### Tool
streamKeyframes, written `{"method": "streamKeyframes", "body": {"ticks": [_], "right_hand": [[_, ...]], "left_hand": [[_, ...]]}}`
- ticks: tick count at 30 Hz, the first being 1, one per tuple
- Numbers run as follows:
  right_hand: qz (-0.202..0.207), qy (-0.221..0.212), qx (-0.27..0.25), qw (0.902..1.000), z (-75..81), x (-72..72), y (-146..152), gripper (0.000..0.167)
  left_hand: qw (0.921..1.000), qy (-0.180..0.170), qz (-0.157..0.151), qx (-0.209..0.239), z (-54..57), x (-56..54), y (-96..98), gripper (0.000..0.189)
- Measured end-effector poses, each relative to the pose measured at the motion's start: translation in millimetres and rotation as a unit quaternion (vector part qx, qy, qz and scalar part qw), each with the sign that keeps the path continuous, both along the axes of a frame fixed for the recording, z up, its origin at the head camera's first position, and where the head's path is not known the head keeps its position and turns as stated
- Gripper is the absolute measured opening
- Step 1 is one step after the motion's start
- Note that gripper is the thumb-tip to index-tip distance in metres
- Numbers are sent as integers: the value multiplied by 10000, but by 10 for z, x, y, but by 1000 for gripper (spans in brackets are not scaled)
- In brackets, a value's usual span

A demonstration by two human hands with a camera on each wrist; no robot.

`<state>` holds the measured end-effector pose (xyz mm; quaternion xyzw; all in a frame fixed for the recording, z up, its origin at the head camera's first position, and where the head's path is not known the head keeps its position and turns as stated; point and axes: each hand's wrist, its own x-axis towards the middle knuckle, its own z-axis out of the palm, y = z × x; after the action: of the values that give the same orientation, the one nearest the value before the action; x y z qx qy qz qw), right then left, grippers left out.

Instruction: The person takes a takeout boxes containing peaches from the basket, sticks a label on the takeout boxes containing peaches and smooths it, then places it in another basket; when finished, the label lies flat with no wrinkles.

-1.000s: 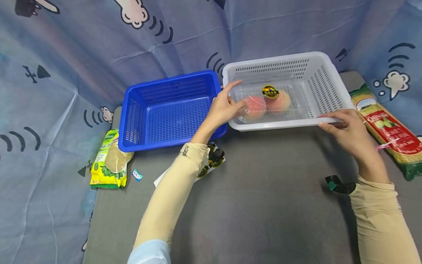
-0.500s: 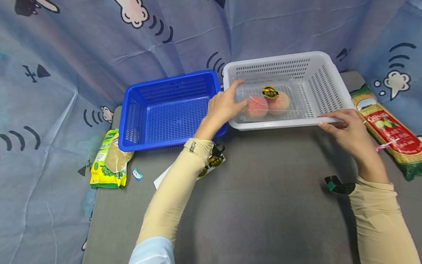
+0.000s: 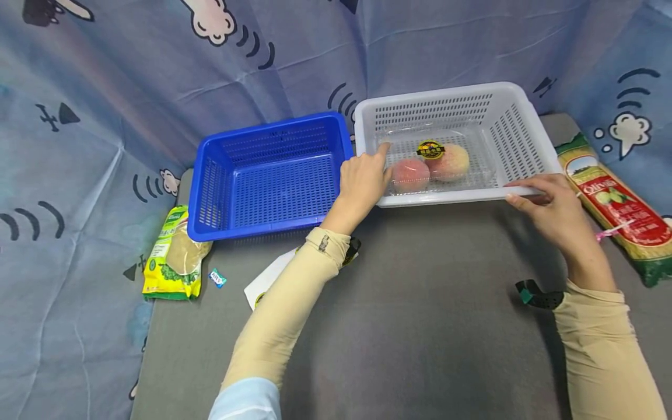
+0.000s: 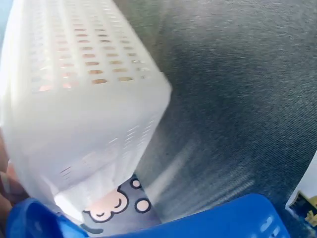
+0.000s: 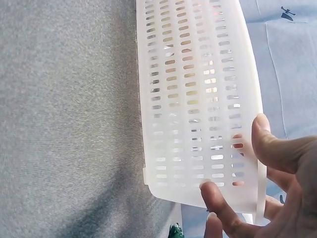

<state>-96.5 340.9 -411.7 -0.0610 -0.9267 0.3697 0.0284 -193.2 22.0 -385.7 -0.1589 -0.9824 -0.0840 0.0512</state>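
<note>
A clear plastic box (image 3: pixel 480 169) with two peaches (image 3: pixel 411 175) and a black-and-gold label (image 3: pixel 430 149) lies inside the white basket (image 3: pixel 446 202). My left hand (image 3: pixel 363 179) is over the basket's left end, its index finger and thumb stretched toward the box's end. Whether they grip the box is hidden. Part of that hand shows at the left edge of the left wrist view, beside the basket. With thumb and fingers, my right hand (image 3: pixel 556 207) pinches the basket's near right rim; the right wrist view shows the thumb (image 5: pixel 265 141) on the rim.
A blue basket (image 3: pixel 262 228) stands close on the left. Farther left lie a yellow seasoning bag (image 3: pixel 175 256) and a small blue wrapped sweet (image 3: pixel 217 278). A white label sheet (image 3: pixel 268 277) lies partly under my left forearm. A red-and-gold pasta pack (image 3: pixel 619 204) lies at right.
My left hand has moved slightly toward me, its fingertips lower along the basket's left end. The box and peaches have shifted a little inside the basket. My right hand stays put.
</note>
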Motion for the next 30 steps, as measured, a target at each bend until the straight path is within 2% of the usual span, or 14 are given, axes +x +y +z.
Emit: {"method": "streamKeyframes", "body": {"ticks": [4,12,19,25,28,30], "right_hand": [[-14,5,-40,10000,-3,-6,8,35],[77,-103,-58,9999,-5,-21,-14,35],[286,-660,159,9973,117,-27,-105,43],[-292,-1073,818,9904,392,-66,-298,60],[-556,-865,973,9899,466,-133,-431,70],[-564,-592,993,9917,476,-200,-516,75]], "left_hand": [[9998,164,112,1,-34,20,18,46],[9996,181,107,177,-62,51,-42,42],[9973,377,145,614,-44,151,-158,47],[9900,961,396,954,-8,184,-373,44],[9869,1062,634,1038,-2,161,-498,46],[9869,953,765,1050,-1,139,-586,51]]}}
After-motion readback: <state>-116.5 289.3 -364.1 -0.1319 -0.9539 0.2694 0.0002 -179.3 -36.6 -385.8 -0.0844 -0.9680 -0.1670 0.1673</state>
